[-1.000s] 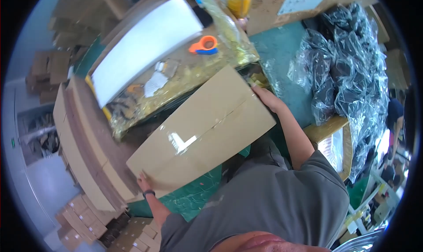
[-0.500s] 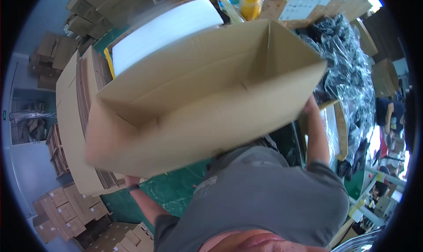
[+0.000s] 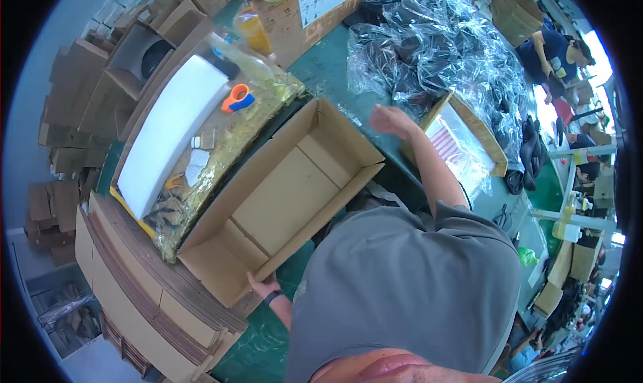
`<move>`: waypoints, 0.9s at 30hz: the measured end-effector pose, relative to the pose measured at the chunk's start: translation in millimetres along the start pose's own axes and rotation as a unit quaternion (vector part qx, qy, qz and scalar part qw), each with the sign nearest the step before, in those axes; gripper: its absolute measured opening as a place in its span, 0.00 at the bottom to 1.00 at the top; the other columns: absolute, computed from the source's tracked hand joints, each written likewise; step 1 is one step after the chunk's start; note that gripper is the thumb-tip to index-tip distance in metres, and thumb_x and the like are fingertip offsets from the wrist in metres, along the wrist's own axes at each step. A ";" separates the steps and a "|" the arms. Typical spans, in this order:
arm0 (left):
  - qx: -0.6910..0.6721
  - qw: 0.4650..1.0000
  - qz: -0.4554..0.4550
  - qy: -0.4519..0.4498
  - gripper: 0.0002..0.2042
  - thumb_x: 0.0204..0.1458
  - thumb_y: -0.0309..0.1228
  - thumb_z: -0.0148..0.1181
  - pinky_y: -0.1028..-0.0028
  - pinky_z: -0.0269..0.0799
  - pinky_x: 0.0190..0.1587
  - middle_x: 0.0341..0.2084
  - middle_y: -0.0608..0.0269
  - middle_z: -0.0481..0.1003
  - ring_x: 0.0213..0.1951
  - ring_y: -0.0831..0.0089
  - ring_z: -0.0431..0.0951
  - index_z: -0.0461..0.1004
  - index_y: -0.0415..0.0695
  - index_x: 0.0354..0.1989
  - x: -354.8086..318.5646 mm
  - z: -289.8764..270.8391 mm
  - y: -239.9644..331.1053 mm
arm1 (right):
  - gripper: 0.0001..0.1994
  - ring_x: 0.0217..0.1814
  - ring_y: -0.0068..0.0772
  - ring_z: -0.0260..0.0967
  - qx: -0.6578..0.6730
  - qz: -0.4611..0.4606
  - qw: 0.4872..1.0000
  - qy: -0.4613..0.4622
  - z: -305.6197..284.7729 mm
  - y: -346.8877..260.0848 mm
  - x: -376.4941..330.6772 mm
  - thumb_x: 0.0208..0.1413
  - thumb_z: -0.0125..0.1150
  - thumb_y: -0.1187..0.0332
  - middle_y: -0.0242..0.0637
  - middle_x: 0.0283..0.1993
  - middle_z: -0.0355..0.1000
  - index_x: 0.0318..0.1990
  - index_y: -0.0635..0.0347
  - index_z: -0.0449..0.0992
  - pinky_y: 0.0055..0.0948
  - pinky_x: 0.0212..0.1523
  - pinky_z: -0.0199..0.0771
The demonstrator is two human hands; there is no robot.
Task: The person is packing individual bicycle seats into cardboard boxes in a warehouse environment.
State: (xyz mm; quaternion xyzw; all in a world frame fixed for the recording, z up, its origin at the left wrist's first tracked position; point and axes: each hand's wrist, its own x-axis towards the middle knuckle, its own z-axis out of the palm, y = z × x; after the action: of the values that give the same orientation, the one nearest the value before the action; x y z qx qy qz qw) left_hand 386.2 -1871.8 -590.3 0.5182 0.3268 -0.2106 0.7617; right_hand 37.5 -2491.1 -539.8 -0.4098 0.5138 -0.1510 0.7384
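A long open cardboard box [image 3: 288, 195] stands upright in front of me, its inside bare and the bottom flaps showing. My left hand [image 3: 263, 286] grips the wall at its near left corner, thumb over the rim and the other fingers hidden outside. Beyond the box's right end, my right hand [image 3: 394, 121] is held out, apart from the box, with loosely parted fingers and nothing seen in it. Close to that hand lies a heap of dark items in clear plastic bags [image 3: 429, 54].
Left of the box, a taped-over work surface [image 3: 221, 148] bears a white foam block [image 3: 174, 132] and an orange-and-blue tape dispenser [image 3: 238, 99]. Flat cardboard sheets [image 3: 140, 289] are stacked at lower left. An open carton [image 3: 492, 135] with plastic-wrapped contents sits at right. A person [image 3: 549, 58] is farther off.
The box has gone from raised and tilted in both hands to standing lower and upright. My right hand has let go of it and moved away; my left still grips it.
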 end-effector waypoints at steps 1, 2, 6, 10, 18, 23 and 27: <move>-0.021 0.998 -0.047 0.037 0.39 0.58 0.61 0.59 0.34 0.64 0.67 0.69 0.50 0.65 0.68 0.46 0.65 0.62 0.53 0.74 14.9 13.4 -16.7 | 0.29 0.57 0.37 0.80 -0.142 -0.073 0.985 0.072 -19.9 -12.2 20.5 0.68 0.61 0.48 0.44 0.57 0.81 0.64 0.64 0.76 0.37 0.56 0.79; -0.011 0.996 -0.055 0.067 0.36 0.60 0.60 0.56 0.33 0.65 0.66 0.69 0.51 0.66 0.69 0.47 0.65 0.64 0.53 0.73 18.1 34.2 -24.8 | 0.25 0.56 0.37 0.81 -0.281 -0.143 0.938 0.141 -42.6 -25.2 50.3 0.67 0.63 0.52 0.45 0.54 0.82 0.60 0.66 0.79 0.36 0.53 0.80; -0.042 0.997 -0.059 0.008 0.43 0.60 0.60 0.57 0.29 0.54 0.71 0.73 0.48 0.60 0.75 0.42 0.54 0.54 0.48 0.78 -3.3 87.7 -47.2 | 0.28 0.52 0.54 0.81 -0.363 -0.186 0.826 0.389 -113.5 -26.0 191.8 0.54 0.72 0.52 0.54 0.50 0.82 0.50 0.72 0.80 0.49 0.55 0.78; 0.182 0.944 0.157 0.228 0.42 0.64 0.55 0.57 0.50 0.53 0.76 0.75 0.45 0.56 0.75 0.46 0.57 0.50 0.41 0.79 -53.8 141.6 -62.8 | 0.38 0.60 0.57 0.78 -0.450 -0.052 0.785 0.423 -141.7 -25.1 259.2 0.54 0.70 0.51 0.61 0.59 0.76 0.60 0.76 0.66 0.50 0.61 0.76; 0.615 0.657 0.221 -0.376 0.37 0.63 0.25 0.62 0.63 0.61 0.71 0.73 0.46 0.62 0.71 0.59 0.64 0.51 0.40 0.78 -232.4 442.3 -182.5 | 0.41 0.64 0.61 0.75 -0.175 -0.088 0.938 0.284 -115.4 -58.8 200.8 0.48 0.72 0.61 0.63 0.60 0.75 0.67 0.74 0.61 0.49 0.63 0.74; 0.368 0.822 0.068 -0.429 0.41 0.58 0.20 0.66 0.61 0.63 0.70 0.71 0.51 0.63 0.70 0.63 0.65 0.50 0.40 0.79 -266.2 574.6 -286.0 | 0.45 0.75 0.55 0.63 -0.202 -0.279 0.930 -0.127 -58.7 -93.7 48.3 0.53 0.72 0.63 0.58 0.73 0.66 0.77 0.66 0.57 0.45 0.74 0.62; 0.249 0.937 0.046 -0.241 0.18 0.56 0.22 0.67 0.66 0.78 0.48 0.41 0.63 0.77 0.43 0.70 0.79 0.72 0.42 0.55 -219.8 560.3 -252.2 | 0.38 0.72 0.57 0.66 -0.303 -0.237 0.918 0.096 -108.2 -102.5 68.9 0.55 0.73 0.62 0.56 0.69 0.68 0.72 0.63 0.65 0.46 0.72 0.66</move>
State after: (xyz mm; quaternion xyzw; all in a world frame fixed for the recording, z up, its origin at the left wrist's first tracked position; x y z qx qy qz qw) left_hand 223.2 -2489.6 -457.6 0.6394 0.0464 -0.3681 0.6735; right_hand -8.3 -2647.6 -520.3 -0.7071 0.4912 -0.1971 0.4689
